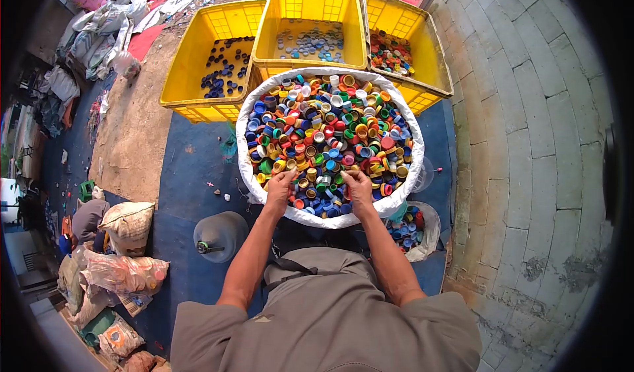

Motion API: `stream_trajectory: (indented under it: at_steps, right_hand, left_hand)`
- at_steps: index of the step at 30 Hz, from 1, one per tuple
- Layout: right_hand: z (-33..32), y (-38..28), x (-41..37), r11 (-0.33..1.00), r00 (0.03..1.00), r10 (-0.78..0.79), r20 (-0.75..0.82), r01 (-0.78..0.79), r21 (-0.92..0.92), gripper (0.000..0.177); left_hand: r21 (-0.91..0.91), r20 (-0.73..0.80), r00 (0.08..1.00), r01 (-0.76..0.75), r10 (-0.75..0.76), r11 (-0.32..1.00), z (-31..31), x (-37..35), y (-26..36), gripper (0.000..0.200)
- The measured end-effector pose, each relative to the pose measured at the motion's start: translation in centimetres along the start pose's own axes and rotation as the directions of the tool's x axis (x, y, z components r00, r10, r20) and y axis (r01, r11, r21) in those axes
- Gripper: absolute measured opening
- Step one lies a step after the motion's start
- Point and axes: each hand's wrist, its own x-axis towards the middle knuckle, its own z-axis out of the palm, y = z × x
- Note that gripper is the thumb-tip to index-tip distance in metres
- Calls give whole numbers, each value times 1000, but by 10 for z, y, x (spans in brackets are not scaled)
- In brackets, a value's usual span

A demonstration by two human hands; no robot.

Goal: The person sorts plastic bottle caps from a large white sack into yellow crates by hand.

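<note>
A large round container with a white cloth rim (417,148) stands in front of me, full of bottle caps (330,131) in many colours. My left hand (281,188) is over its near left part, fingers bent and pressed together among the caps. At the near right part, my right hand (358,188) has its fingers curled down into the caps in the same way. Whatever either hand pinches is too small to name. Dark blue caps (327,209) lie between the wrists, close to the near rim.
Behind the container are a left yellow crate (178,74) with dark blue caps, a middle yellow crate (264,35) with pale blue ones, and a right yellow crate (432,48) with mixed ones. A clear jug (221,236), a white sack (426,240), stuffed bags (129,230) and a wall (528,141) surround me.
</note>
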Motion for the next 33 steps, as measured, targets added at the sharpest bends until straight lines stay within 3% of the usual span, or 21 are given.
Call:
stream_trajectory:
  at_steps: [2, 3, 4, 5, 9, 13, 17, 21, 24, 25, 26, 28, 29, 33]
  right_hand:
    - [6, 0, 23, 925, 965, -261, 30, 259, -280, 22]
    - [13, -13, 29, 782, 919, -392, 41, 357, -512, 23]
    - [17, -18, 41, 683, 868, -482, 117, 456, -571, 28]
    - [22, -23, 54, 664, 850, -508, 136, 488, -566, 32]
    - [45, -54, 80, 462, 827, -503, 251, 503, -730, 51]
    - [57, -55, 99, 266, 836, -440, 328, 470, -841, 55]
    - [59, -55, 101, 308, 837, -450, 311, 472, -826, 48]
    - [55, -45, 110, 585, 851, -472, 231, 498, -640, 44]
    - [49, -49, 98, 880, 923, -381, 50, 379, -286, 41]
    - [44, -53, 93, 969, 968, -242, 58, 245, -41, 41]
    - [34, -57, 87, 990, 989, -138, 53, 139, -12, 37]
    - [23, -53, 78, 934, 980, -182, 77, 148, 326, 34]
    - [12, -51, 71, 892, 987, -122, 105, 63, 447, 32]
    - [-28, -48, 42, 864, 981, -10, 192, -89, 495, 28]
  left_hand:
    - [-256, 38, 998, 48, -40, 965, 8, -17, 5, 27]
    - [-340, 85, 994, 90, -65, 936, 8, -21, 4, 27]
    - [-419, 134, 987, 135, -86, 898, 8, -24, 3, 27]
    - [-457, 180, 976, 191, -120, 869, 6, -26, 1, 27]
    - [-533, 176, 973, 220, -148, 817, 4, -42, -10, 28]
    - [-533, 145, 977, 211, -157, 819, -4, -55, -17, 33]
    - [-545, 106, 985, 170, -133, 821, -12, -64, -16, 35]
    - [-578, 108, 988, 154, -112, 802, -13, -61, -15, 34]
    - [-609, 164, 982, 175, -93, 774, -4, -55, -11, 36]
    - [-612, 189, 979, 179, -78, 770, 2, -52, -9, 37]
    - [-614, 214, 975, 185, -64, 767, 7, -49, -8, 37]
    - [-587, 250, 967, 199, -59, 785, 21, -43, -5, 41]
    - [-583, 284, 957, 222, -60, 781, 27, -40, -3, 38]
    - [-516, 334, 940, 242, -66, 822, 55, -30, -1, 35]
